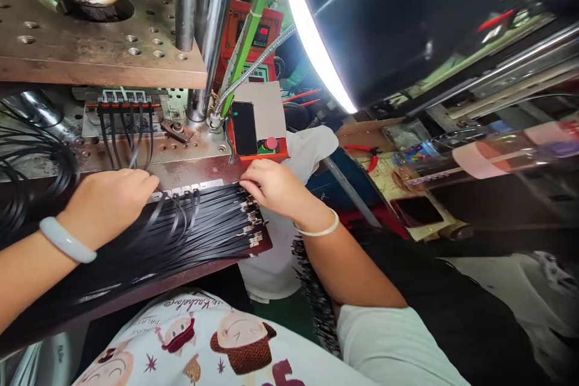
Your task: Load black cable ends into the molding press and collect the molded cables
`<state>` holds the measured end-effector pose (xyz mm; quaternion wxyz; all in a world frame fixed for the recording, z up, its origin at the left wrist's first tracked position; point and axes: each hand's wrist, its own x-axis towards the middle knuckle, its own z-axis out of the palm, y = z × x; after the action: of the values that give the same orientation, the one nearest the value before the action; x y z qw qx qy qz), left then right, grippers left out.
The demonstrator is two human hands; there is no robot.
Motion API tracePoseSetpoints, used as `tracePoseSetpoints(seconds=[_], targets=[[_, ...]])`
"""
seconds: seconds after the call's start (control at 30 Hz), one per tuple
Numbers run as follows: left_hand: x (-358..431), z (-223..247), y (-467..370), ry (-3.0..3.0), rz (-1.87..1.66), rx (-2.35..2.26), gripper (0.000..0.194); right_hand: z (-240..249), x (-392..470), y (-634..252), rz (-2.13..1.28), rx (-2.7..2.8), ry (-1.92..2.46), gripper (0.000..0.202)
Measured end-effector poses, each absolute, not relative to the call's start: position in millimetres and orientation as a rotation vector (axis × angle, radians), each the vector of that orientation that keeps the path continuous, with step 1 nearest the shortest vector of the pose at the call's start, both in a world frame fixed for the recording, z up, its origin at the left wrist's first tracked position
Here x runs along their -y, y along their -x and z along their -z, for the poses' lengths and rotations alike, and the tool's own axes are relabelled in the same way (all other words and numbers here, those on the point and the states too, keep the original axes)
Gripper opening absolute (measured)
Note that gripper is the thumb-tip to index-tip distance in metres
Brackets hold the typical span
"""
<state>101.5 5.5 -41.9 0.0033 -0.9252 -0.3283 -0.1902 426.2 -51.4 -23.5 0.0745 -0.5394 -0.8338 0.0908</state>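
Black coiled cables lie well left of the metal strip on the desk. At the strip's left end is the left hand, fingers curled closed; what they hold, if anything, is hidden. Behind the strip, a metal fixture has several flat cables running forward from it. In front of the strip lies a row of black cables, connectors toward the right. Just right of the strip, the right hand has its fingers pinched together by the cable tips; any grip is too small to tell.
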Motion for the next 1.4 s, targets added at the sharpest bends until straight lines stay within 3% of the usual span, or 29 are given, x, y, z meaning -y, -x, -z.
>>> tracePoseSetpoints(seconds=[0.13, 0.3, 0.43, 0.53, 0.6, 0.77, 0.87, 1.03, 1.2, 1.4], targets=[[-13.6, 34.9, -107.0, 2.791, 0.858, 1.087, 0.03, 38.6, 25.9, -421.4, -0.419, 2.582, 1.569, 0.012], [-20.3, 48.7, -101.9, 2.94, 0.772, 1.204, 0.033, 37.3, 29.7, -415.5, -0.327, 2.593, 1.449, 0.009], [-10.1, 47.7, -98.1, 2.945, 0.941, 1.483, 0.024, 32.2, 44.7, -422.3, -0.459, 2.461, 1.385, 0.004], [-6.1, 52.6, -98.1, 3.026, 0.9, 1.447, 0.027, 32.9, 49.9, -425.6, -0.522, 2.406, 1.42, 0.004], [-6.3, 59.2, -97.7, 3.038, 0.871, 1.373, 0.029, 33.2, 51.3, -424.0, -0.425, 2.463, 1.439, 0.001], [-5.9, 66.7, -97.0, 2.973, 0.989, 1.151, 0.027, 31.6, 57.4, -411.0, 0.168, 2.638, 1.573, 0.024], [-2.1, 64.2, -98.5, 2.93, 0.976, 0.945, 0.028, 36.7, 60.2, -404.4, 0.268, 2.529, 1.71, 0.028], [5.7, 63.8, -101.7, 2.838, 0.831, 0.645, 0.035, 56.9, 52.8, -391.9, 0.002, 2.086, 1.363, 0.026], [-2.8, 74.7, -99.6, 2.88, 0.829, 0.9, 0.031, 78.3, 38.0, -378.1, -0.413, 1.871, 1.188, 0.014], [-7.1, 67.7, -98.2, 3.053, 0.958, 0.98, 0.033, 85.2, 29.4, -376.5, -0.3, 2.005, 1.183, 0.019]])
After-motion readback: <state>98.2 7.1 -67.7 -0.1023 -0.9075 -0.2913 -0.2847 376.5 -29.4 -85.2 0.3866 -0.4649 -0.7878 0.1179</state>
